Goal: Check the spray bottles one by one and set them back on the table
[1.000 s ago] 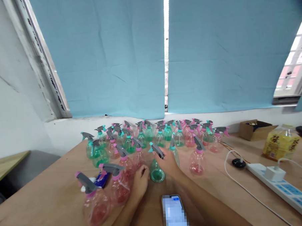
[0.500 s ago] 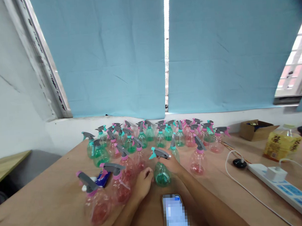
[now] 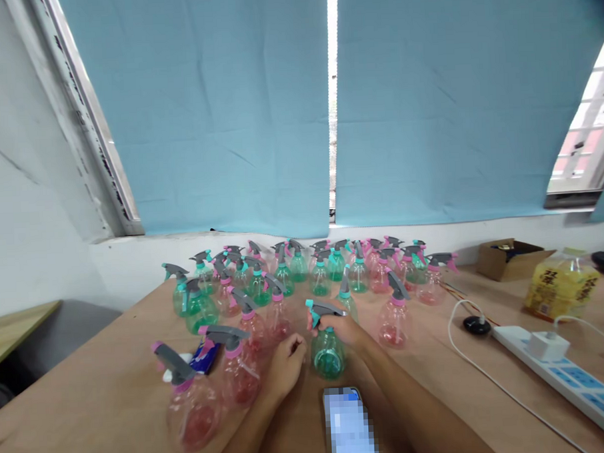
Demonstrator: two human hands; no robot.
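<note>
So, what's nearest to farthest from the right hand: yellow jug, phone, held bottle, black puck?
1. Held bottle: in the right hand.
2. Phone: nearer the person.
3. Black puck: off to the right.
4. Yellow jug: farther right, past the puck.

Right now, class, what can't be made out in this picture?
All in the head view:
Phone: screen masked by blocks, near end cut off by the bottom edge.
Held green spray bottle: neck partly covered by the right hand.
Left hand: palm hidden by the curled hand itself.
Cardboard box: contents too small to identify.
</note>
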